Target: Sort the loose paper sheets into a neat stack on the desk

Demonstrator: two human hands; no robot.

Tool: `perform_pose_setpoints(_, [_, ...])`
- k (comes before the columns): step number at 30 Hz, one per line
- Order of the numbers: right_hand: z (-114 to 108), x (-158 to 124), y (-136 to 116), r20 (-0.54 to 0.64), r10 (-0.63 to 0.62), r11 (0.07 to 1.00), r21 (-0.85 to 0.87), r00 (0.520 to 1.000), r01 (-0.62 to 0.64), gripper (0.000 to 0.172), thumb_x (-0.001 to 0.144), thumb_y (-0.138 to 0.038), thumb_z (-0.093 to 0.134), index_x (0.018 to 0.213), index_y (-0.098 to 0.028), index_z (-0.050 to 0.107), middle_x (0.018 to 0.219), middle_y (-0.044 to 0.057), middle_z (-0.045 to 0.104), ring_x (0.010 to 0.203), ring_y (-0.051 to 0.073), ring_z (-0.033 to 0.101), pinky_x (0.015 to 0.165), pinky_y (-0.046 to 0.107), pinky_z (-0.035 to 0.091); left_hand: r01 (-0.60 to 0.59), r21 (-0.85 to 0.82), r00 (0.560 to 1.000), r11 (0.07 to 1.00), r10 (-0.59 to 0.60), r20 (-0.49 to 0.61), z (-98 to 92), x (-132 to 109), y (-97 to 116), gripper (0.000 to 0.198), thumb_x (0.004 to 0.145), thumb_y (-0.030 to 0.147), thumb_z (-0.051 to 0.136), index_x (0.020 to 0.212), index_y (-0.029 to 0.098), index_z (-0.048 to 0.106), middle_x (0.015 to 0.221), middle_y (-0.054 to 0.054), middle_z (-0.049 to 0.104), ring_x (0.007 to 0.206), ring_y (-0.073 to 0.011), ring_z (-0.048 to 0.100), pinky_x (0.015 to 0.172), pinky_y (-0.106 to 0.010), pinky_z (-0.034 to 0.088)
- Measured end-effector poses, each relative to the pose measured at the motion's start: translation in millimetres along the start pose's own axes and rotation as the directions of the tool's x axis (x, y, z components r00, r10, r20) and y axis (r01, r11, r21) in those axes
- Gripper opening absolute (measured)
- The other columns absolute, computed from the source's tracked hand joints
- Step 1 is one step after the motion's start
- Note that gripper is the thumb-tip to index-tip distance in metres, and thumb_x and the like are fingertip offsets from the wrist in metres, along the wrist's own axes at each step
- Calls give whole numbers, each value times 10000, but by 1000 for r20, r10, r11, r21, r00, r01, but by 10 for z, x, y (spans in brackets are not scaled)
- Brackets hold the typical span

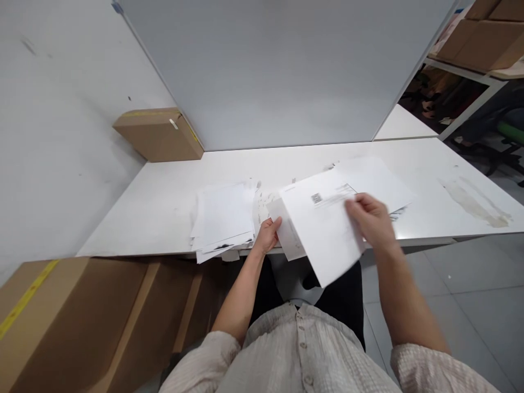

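My right hand (pixel 370 221) is closed on a white printed sheet (pixel 323 229) with a small square code near its top, held tilted over the front edge of the white table (pixel 164 202). My left hand (pixel 268 234) pinches a smaller white folded paper or envelope (pixel 289 237) just under that sheet. To the left lies a loose stack of white papers (pixel 223 218), close to my left hand. More white sheets (pixel 376 183) lie flat on the table behind my right hand.
A small cardboard box (pixel 158 134) sits at the table's back left against the wall. A grey partition panel (pixel 282 71) stands behind the table. Large cardboard boxes (pixel 82 322) stand on the floor at my left. Shelves with boxes (pixel 483 38) are at the far right.
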State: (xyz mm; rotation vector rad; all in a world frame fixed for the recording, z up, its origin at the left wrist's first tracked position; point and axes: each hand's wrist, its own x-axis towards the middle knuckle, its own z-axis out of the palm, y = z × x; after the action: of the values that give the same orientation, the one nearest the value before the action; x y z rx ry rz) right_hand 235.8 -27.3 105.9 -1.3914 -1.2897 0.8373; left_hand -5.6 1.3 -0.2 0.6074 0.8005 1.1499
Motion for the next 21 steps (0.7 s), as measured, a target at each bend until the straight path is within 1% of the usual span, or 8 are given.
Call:
perform_pose_setpoints(2, [201,37,234,46,27,985,-170,999,-18,251,778,-443,559,713,-200,563,633,-14,525,585,130,469,542,256,361,-1,-4,1000,1000,1,9,6,-1,6,408,621,388,774,888,95,674,835,-109,726,958,-283,652,890,-411,498])
perform_pose_setpoints(4, [361,73,457,7,5,956,-292,1000,-3,272,778,-445,541,676,-193,544,635,-9,512,603,135,461,576,267,361,-8,-20,1000,1000,8,19,14,-2,8,419,634,404,763,892,87,669,870,-120,723,977,-286,645,909,-416,488])
perform_pose_setpoints(6, [460,92,623,-39,-11,949,-314,999,-2,271,770,-447,535,685,-189,541,706,12,539,659,151,487,625,279,380,-15,-37,1000,999,16,21,18,1,2,431,645,416,753,905,84,666,892,-127,721,997,-288,638,928,-417,477])
perform_pose_setpoints(8, [513,87,717,-26,5,964,-265,1000,-12,264,767,-449,531,725,-188,552,757,24,558,694,158,500,645,280,389,-25,-42,999,999,26,20,18,9,-12,437,660,427,741,920,85,665,908,-130,719,1018,-289,629,943,-416,467])
perform_pose_setpoints(11, [571,49,747,28,63,977,-205,998,-56,265,784,-457,513,728,-198,525,635,-21,501,583,127,428,571,256,349,-45,-22,999,999,46,13,17,20,-31,451,679,454,721,945,94,665,942,-130,715,1048,-291,613,959,-415,453])
perform_pose_setpoints(14, [650,-3,712,-33,64,974,-214,997,-69,275,784,-446,518,664,-207,454,573,-51,409,539,108,348,533,245,298,-64,6,998,998,64,4,23,9,-39,490,696,511,684,970,105,662,990,-131,704,1080,-296,594,973,-421,439])
perform_pose_setpoints(17, [721,-47,662,-80,47,978,-201,996,-62,261,774,-418,534,655,-207,437,597,-50,417,563,108,357,541,240,296,-105,74,994,992,105,9,31,-19,-46,526,711,540,655,1016,111,648,1035,-134,690,1111,-296,573,987,-430,422])
perform_pose_setpoints(21, [745,-79,582,-117,16,984,-174,993,-37,257,753,-403,561,645,-208,433,595,-55,408,560,104,349,547,241,304,-228,164,973,960,221,59,74,-54,-22,561,775,560,569,1132,128,592,1127,-135,653,1161,-275,538,1009,-425,399])
